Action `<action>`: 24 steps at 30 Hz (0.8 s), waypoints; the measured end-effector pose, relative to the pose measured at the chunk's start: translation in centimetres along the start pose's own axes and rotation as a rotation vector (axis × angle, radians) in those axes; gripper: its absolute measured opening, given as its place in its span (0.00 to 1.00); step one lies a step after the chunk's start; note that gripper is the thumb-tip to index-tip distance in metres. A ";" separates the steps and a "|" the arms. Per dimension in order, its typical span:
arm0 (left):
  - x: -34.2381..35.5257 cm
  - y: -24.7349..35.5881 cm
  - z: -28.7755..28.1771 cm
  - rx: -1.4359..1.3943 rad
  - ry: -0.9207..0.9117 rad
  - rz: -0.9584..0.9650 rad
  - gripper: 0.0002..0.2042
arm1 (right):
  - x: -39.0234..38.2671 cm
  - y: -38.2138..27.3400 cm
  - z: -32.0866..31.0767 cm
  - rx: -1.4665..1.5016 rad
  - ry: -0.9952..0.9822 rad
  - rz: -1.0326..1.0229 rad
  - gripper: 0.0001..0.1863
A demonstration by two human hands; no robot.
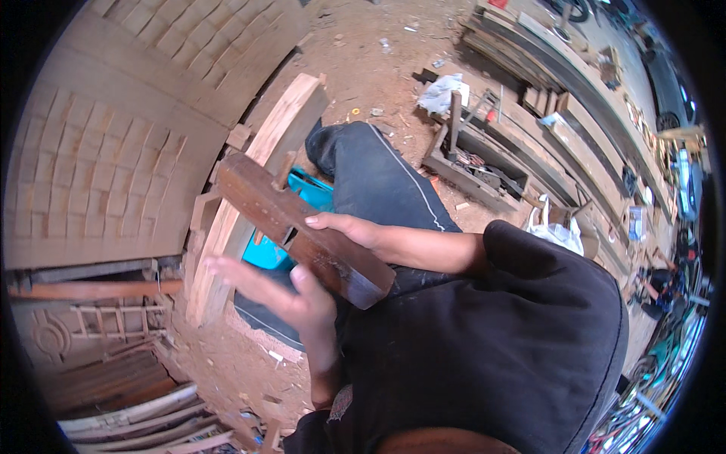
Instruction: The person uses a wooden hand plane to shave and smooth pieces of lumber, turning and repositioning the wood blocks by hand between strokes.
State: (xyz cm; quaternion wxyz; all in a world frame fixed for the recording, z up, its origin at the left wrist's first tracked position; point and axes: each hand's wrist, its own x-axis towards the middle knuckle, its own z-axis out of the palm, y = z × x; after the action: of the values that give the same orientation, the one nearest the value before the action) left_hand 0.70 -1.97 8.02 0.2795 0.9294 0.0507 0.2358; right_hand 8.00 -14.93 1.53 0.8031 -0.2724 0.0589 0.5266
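Note:
My right hand (346, 228) grips a long brown wooden hand plane (261, 193) by its side, thumb on the upper face next to the dark slot across it. The plane is held slantwise above my lap, its far end over a pale timber beam (281, 121). My left hand (291, 296) is slightly blurred, just left of the plane's near end, with fingers stretched out, thumb apart and nothing in it. I cannot tell whether it touches the plane. Under the plane, beside my legs, shows a teal plastic object (266, 253), partly hidden.
Carved wooden panels (91, 166) lean at the left. An open wooden toolbox (484, 170) with assorted tools stands to the right, near stacked planks (529, 57) and a white plastic bag (556, 227). Curved timber pieces (136, 412) lie at lower left. Shavings and scraps litter the dirt floor.

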 end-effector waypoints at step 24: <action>1.1 -13.1 -0.5 0.380 0.092 -0.141 0.37 | -2.7 -1.3 -13.4 -0.182 0.358 -0.105 0.41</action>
State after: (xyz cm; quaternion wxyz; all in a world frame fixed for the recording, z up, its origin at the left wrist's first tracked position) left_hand 1.95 9.57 1.75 0.1126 0.9478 0.1716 0.2439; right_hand 10.53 -24.24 -8.30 0.7781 -0.4359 0.1385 0.4306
